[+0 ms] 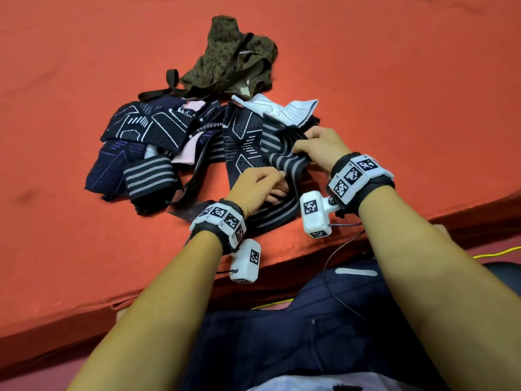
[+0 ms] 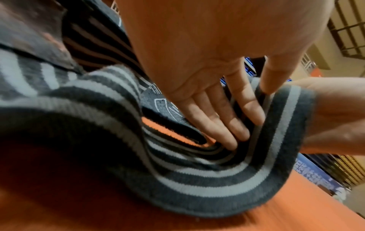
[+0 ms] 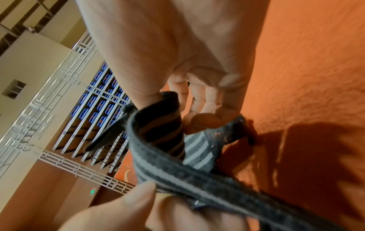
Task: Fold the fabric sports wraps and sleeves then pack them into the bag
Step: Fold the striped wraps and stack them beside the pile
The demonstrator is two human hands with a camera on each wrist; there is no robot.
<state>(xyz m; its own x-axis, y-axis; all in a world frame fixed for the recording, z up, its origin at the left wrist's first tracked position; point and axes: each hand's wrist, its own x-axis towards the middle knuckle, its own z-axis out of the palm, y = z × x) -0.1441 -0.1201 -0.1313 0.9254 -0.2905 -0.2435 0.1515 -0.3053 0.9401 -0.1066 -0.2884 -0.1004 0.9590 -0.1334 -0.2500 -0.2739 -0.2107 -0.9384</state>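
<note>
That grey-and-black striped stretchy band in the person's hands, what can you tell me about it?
The dark grey ribbed elastic wrap with pale grey stripes is a long knitted-looking band, bent into loose loops at the near edge of the orange padded surface. The right hand pinches one end; the left hand presses straight fingers inside a curve of it. It partly overlaps the navy patterned sleeve. It is not yet folded flat.
</note>
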